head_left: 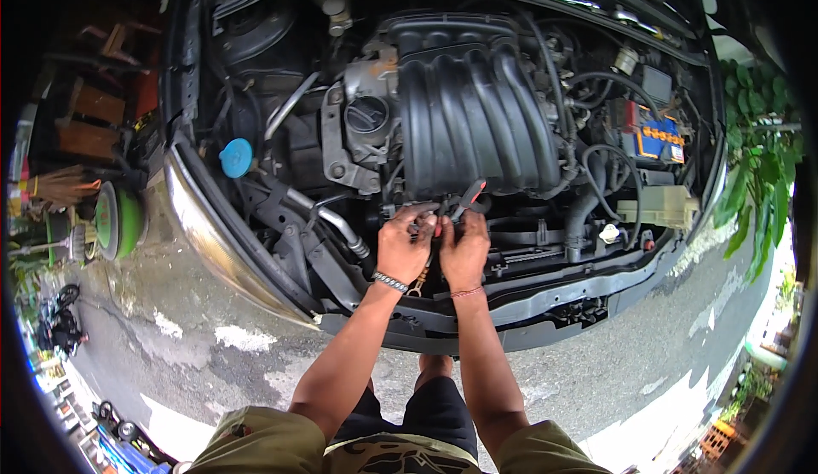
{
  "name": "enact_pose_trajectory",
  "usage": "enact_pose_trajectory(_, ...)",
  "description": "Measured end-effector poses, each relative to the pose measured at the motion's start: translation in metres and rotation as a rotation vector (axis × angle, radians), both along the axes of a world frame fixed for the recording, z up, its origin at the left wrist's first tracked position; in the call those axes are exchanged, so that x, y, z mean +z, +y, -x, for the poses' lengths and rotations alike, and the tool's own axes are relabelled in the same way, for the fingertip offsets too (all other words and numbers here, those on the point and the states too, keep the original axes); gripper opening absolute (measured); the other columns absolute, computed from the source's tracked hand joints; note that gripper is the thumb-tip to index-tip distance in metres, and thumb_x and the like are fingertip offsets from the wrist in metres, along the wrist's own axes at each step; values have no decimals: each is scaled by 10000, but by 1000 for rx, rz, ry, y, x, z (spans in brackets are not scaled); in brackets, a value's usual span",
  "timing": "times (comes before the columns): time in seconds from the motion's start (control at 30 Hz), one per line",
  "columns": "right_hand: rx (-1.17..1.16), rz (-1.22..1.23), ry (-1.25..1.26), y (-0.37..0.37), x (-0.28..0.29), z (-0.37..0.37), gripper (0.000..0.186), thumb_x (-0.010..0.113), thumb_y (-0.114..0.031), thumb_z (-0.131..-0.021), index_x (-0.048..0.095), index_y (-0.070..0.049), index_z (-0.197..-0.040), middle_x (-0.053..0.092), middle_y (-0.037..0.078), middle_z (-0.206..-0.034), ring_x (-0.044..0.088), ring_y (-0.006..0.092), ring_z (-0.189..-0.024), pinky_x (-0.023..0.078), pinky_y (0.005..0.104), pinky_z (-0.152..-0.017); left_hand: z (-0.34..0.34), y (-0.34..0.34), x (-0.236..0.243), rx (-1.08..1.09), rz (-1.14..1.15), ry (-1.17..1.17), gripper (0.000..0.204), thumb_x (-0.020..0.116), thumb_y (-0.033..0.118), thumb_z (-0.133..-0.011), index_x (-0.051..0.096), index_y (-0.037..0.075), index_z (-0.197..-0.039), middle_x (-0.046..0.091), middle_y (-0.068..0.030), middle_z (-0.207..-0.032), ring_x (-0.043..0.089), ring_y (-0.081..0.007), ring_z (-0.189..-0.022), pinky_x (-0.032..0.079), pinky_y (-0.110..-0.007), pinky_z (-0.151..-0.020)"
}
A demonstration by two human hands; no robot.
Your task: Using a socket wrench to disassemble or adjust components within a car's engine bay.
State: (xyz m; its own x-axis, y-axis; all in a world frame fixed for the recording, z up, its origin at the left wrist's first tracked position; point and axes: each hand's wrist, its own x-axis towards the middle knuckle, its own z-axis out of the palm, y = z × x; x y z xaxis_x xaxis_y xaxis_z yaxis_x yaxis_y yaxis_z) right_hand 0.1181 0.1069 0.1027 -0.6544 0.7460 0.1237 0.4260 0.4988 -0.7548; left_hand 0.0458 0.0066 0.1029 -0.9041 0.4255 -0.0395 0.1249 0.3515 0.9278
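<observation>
Both my hands reach over the front edge of an open car engine bay, close together below the black ribbed intake manifold [477,108]. In my right hand [464,248] is a hand tool with a black and red handle [470,197]; the handle points up and away to the right. Its working end is hidden, so I cannot tell its exact kind. My left hand [404,244] is closed beside it, fingers bent, on something small and dark that I cannot make out. A small ring-ended metal piece [416,291] shows below, between my wrists.
A black round filler cap [366,116] and a blue reservoir cap [236,158] lie to the left. The battery [660,137], a thick black hose [584,218] and a pale plastic reservoir [665,207] are at right. The front crossmember [554,304] runs under my forearms.
</observation>
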Motion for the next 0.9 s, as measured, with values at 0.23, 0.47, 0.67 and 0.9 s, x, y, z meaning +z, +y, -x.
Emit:
enact_pose_trajectory(0.23, 55, -159, -96, -1, -13, -9, 259, 602, -61, -829, 613, 20, -1075, 561, 262, -1042, 582, 430, -913, 495, 462, -810, 11, 13, -50, 56, -121, -843, 270, 635, 106, -906, 649, 17, -1161, 664, -81, -1100, 629, -190, -1014, 512, -357, -875)
enact_pose_trajectory(0.47, 0, -42, -128, -7, -4, -8, 363, 593, -227, -916, 538, -5, -1197, 541, 238, -1168, 601, 415, -1000, 528, 452, -818, 41, 35, -77, 13, -140, -1171, 249, 768, 277, -847, 675, 89, -981, 672, 10, -924, 603, -70, -758, 475, -265, -656)
enact_pose_trajectory(0.67, -255, 187, -21, 2, 0, -6, 340, 563, -262, -960, 524, 44, -1101, 615, 308, -906, 615, 483, -792, 512, 510, -649, 38, 43, -93, -81, -267, -1238, 230, 762, 243, -851, 673, 81, -989, 648, 20, -890, 599, -92, -788, 469, -266, -689)
enact_pose_trajectory(0.9, -153, 232, -71, -2, 1, -13, 317, 620, -184, -907, 554, -10, -1164, 605, 300, -1033, 623, 470, -840, 522, 492, -696, 31, 43, -112, -109, -434, -1155, 255, 648, 239, -929, 649, 58, -1109, 649, -33, -1038, 606, -167, -948, 492, -323, -837)
